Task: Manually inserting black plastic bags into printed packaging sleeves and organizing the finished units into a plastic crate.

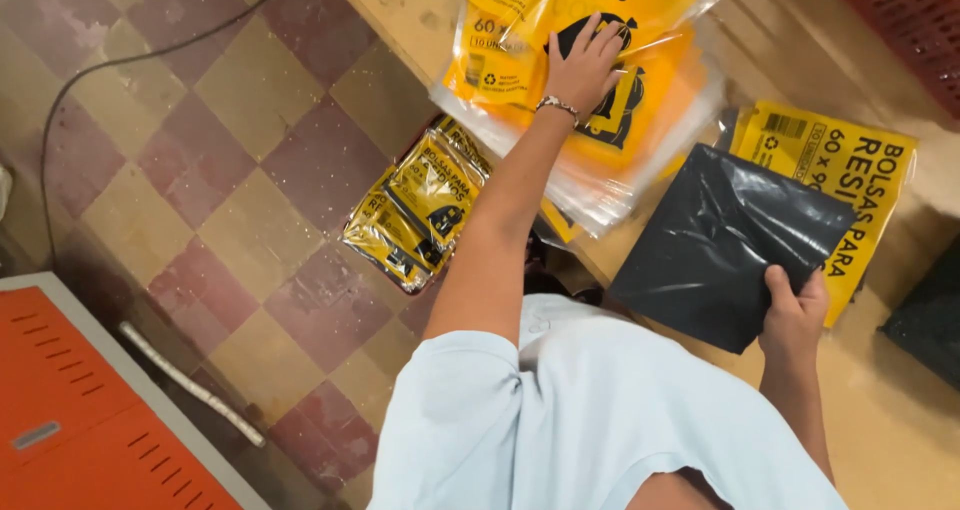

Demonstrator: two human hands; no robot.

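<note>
Keep your left hand (583,68) flat, fingers spread, pinning the stack of clear yellow-printed sleeves (590,90) on the desk (890,410), while your right hand (795,315), pinched closed, holds the folded black bag (725,240) level just right of that stack.

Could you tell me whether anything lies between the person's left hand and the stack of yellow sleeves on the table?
Nothing visible does. The left hand already rests flat on top of the stack of yellow sleeves, fingers spread. The right hand is apart, gripping a black folded bag by its corner.
</note>
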